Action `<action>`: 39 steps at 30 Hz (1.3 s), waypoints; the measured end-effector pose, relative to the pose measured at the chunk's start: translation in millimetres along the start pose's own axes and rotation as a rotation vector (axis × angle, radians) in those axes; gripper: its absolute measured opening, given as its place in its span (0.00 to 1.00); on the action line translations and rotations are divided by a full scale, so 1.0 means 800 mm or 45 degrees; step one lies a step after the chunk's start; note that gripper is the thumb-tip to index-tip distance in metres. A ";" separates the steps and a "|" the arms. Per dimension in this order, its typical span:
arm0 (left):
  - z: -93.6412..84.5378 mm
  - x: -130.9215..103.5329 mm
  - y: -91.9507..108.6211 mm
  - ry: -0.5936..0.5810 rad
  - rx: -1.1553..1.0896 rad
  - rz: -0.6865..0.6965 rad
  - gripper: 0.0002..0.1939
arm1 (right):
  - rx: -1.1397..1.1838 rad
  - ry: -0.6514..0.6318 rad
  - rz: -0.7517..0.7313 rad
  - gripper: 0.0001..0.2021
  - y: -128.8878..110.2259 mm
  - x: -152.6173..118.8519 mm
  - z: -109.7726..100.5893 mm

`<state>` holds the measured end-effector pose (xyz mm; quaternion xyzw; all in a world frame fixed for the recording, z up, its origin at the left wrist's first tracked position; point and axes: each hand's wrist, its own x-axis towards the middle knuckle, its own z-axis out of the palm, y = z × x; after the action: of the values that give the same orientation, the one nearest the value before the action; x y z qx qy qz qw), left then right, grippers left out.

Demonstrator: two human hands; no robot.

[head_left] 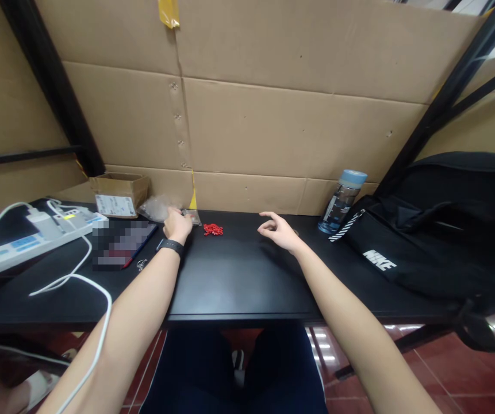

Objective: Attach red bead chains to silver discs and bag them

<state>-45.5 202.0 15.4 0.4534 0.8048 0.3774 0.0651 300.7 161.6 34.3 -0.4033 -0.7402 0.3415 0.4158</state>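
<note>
My left hand (177, 224), with a dark band at the wrist, is at the back left of the black table (234, 276). Its fingers are curled beside a clear plastic bag (158, 208) and a small packet (193, 217); what they hold, if anything, is hidden. Just right of that hand lies a small red corded bundle (213, 230). My right hand (278, 230) hovers over the table to the right of the bundle, thumb and fingers apart, with nothing visible between them.
A cardboard box (118, 195), a white power strip (35, 241) with cables and a pixelated flat object (122, 246) are on the left. On the right are a blue-capped bottle (342, 201) and a black bag (437, 230). Cardboard (247, 126) lines the back.
</note>
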 end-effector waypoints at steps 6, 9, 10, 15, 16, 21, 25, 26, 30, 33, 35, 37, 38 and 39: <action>-0.010 0.002 -0.001 -0.091 0.137 0.155 0.16 | -0.001 -0.012 0.035 0.25 -0.001 -0.001 -0.001; -0.019 0.005 -0.006 -0.100 0.346 0.253 0.16 | 0.004 -0.029 0.033 0.25 -0.001 0.000 -0.001; -0.022 0.006 -0.008 -0.128 0.396 0.261 0.15 | 0.007 -0.034 0.036 0.25 -0.001 0.000 -0.001; -0.024 0.009 -0.009 -0.281 0.389 0.330 0.11 | 0.016 -0.055 0.066 0.24 -0.004 -0.001 0.001; -0.023 0.009 -0.008 -0.304 0.375 0.385 0.12 | 0.017 -0.056 0.072 0.24 -0.004 -0.002 0.001; -0.012 0.002 -0.001 -0.414 0.310 0.650 0.23 | 0.036 -0.074 0.090 0.24 -0.003 -0.002 0.001; -0.006 0.000 -0.002 -0.339 0.293 0.724 0.26 | 0.038 -0.096 0.095 0.24 -0.004 -0.001 0.001; -0.004 0.000 -0.004 -0.297 0.302 0.750 0.27 | 0.035 -0.100 0.094 0.23 -0.004 -0.002 0.001; 0.010 0.007 -0.009 -0.294 0.347 0.853 0.33 | 0.008 -0.103 0.098 0.21 -0.004 -0.002 0.002; 0.018 0.013 -0.010 -0.382 0.367 0.840 0.32 | -0.004 -0.112 0.105 0.17 -0.002 -0.002 0.002; 0.019 0.015 -0.009 -0.401 0.383 0.807 0.30 | -0.005 -0.119 0.105 0.16 0.000 -0.002 0.002; 0.016 0.015 -0.009 -0.406 0.412 0.775 0.29 | -0.010 -0.121 0.100 0.16 -0.001 -0.001 0.001; 0.015 0.014 -0.008 -0.410 0.427 0.765 0.29 | -0.013 -0.121 0.097 0.16 -0.001 -0.001 0.001; 0.013 0.013 -0.008 -0.414 0.440 0.762 0.29 | -0.018 -0.121 0.093 0.16 -0.002 -0.001 0.001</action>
<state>-51.3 213.8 6.2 0.7265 0.6678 0.1616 0.0013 299.5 160.0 34.8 -0.4163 -0.7462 0.3701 0.3645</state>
